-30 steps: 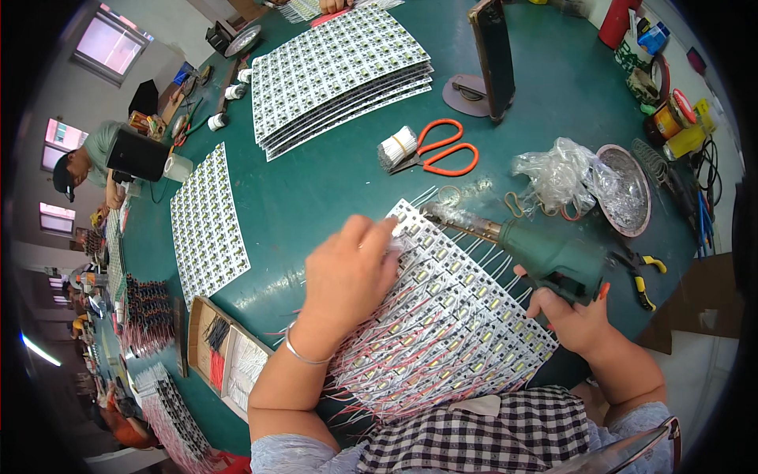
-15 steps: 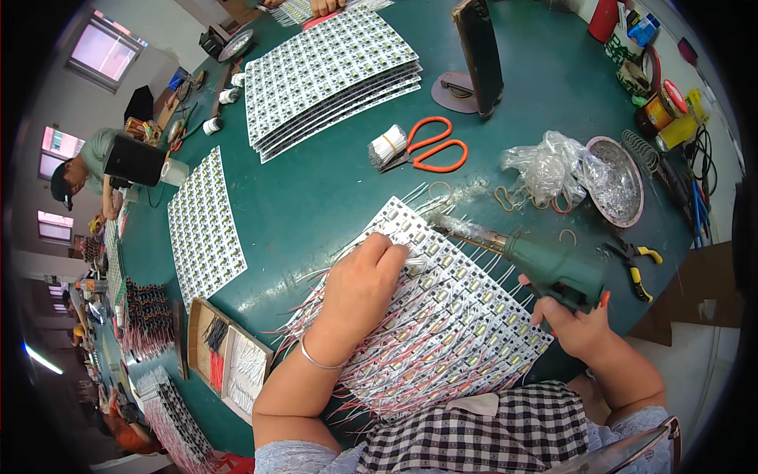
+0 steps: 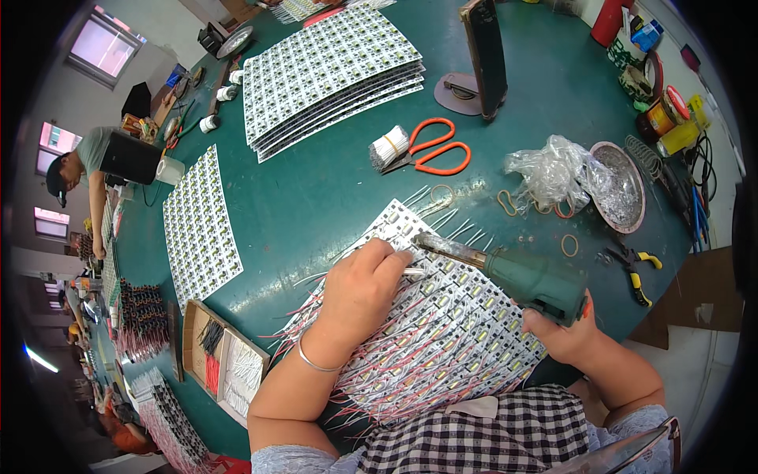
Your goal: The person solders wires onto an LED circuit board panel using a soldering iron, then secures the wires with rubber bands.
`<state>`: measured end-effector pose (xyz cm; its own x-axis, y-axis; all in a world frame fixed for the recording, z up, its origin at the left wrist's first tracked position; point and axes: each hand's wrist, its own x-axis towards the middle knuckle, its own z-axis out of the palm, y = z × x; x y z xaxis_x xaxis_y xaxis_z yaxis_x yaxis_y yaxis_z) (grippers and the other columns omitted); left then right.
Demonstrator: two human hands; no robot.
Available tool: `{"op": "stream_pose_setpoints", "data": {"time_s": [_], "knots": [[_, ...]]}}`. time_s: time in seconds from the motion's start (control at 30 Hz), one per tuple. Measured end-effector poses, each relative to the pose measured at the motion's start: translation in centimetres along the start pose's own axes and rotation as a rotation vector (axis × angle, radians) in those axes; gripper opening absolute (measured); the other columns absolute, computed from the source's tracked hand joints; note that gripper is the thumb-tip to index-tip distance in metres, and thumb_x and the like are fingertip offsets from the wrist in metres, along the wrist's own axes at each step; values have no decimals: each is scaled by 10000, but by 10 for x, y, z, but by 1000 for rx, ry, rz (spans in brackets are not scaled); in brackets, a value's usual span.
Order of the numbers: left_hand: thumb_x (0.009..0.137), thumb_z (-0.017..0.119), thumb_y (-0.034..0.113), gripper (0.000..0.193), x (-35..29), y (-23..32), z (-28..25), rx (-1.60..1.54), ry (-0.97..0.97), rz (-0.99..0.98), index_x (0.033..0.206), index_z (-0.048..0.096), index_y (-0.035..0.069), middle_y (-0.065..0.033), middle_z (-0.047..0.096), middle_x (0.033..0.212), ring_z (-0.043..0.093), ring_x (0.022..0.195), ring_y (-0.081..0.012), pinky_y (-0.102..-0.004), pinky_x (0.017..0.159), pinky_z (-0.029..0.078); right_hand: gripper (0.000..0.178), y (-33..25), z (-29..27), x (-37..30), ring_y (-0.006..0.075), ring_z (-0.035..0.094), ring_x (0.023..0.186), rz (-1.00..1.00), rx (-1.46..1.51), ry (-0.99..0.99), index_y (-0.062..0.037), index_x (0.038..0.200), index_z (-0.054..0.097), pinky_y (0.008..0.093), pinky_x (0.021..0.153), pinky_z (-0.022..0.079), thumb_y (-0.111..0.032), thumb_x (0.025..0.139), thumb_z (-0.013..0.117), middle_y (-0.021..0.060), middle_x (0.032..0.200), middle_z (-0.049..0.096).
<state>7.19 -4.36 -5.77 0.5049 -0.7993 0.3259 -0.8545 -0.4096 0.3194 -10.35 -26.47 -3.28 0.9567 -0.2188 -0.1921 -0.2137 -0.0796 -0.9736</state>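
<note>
A broad green worktable (image 3: pixel 316 197) fills most of the frame, its surface a dark teal and curving away towards the top. At the far left edge, three windows (image 3: pixel 99 35) let in pale daylight through a grey wall (image 3: pixel 158 20). Another person (image 3: pixel 75 166) bends over the table's left side. In the lower left a second bench (image 3: pixel 118 316) runs back under a bright strip of light (image 3: pixel 39 359). At the right edge, a brownish floor (image 3: pixel 695 300) shows beyond the table's rim
</note>
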Motion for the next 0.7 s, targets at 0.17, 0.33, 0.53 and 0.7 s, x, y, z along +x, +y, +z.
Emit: {"op": "stream_pose_setpoints", "data": {"time_s": [0.17, 0.33, 0.53, 0.7], "knots": [[687, 623, 70, 233, 0, 1, 0, -6, -13, -20, 919, 645, 93, -54, 528, 779, 581, 633, -236, -345, 539, 482, 256, 0, 1, 1, 233, 592, 929, -26, -28, 5, -15, 1004, 621, 351, 871, 445, -23, 753, 668, 107, 1001, 641], [688, 616, 61, 218, 0, 1, 0, -4, -11, -25, 903, 644, 89, -57, 530, 776, 583, 638, -240, -347, 554, 485, 284, 2, -1, 3, 196, 601, 920, -80, -168, -69, 0, 1031, 597, 315, 852, 463, -12, 755, 666, 107, 1034, 631], [622, 674, -36, 282, 2, 0, 1, -13, -19, -46, 870, 648, 96, -52, 571, 788, 603, 685, -239, -342, 565, 492, 384, 5, 2, 2, 166, 605, 913, -166, -130, -29, 21, 1109, 541, 278, 839, 469, -41, 759, 684, 115, 1022, 618], [619, 677, -33, 283, 2, 0, -1, -15, -32, -50, 869, 648, 97, -52, 573, 791, 603, 689, -244, -346, 568, 494, 340, 7, 0, 2, 180, 610, 912, -251, -220, -7, 16, 1073, 571, 295, 820, 475, -51, 760, 686, 118, 1012, 619]]}}
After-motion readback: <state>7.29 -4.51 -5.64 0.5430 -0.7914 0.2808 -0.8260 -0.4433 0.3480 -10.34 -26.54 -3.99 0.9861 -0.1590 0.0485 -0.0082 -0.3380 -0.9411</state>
